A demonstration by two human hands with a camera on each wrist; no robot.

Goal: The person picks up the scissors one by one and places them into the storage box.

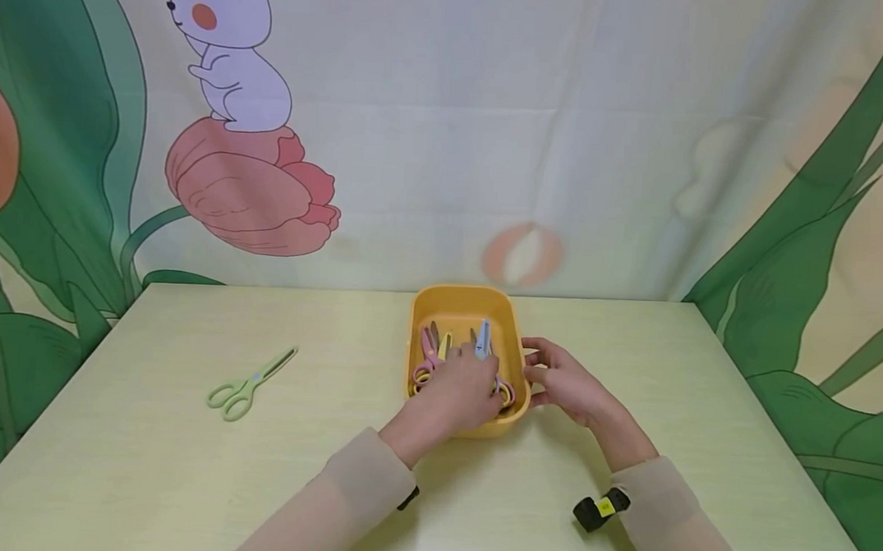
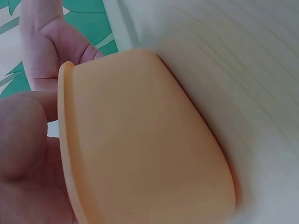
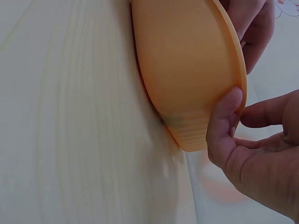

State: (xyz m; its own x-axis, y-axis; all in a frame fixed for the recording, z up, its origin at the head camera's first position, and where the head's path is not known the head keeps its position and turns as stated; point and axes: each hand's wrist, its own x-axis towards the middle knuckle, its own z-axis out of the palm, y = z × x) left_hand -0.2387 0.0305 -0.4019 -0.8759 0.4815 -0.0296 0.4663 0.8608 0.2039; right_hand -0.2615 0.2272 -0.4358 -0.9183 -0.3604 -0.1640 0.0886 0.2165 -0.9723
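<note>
An orange-yellow plastic box (image 1: 466,300) stands on the table with several small scissors in it. My left hand (image 1: 464,389) reaches down into the box from the near side, among the scissors. Blue scissors (image 1: 482,340) stick out just beyond its fingers; pink scissors (image 1: 427,346) and yellow scissors (image 1: 445,344) lie to its left. Its fingertips are hidden, so what it grips cannot be seen. At the box's right side, my right hand (image 1: 568,383) pinches the rim, as the right wrist view shows, with one digit (image 3: 223,123) against the outer wall.
Light green scissors (image 1: 255,380) lie on the table to the left of the box. The pale wooden table (image 1: 145,460) ends at a printed cloth backdrop (image 1: 418,143), close behind the box. A black wrist strap (image 1: 600,510) shows by the right sleeve.
</note>
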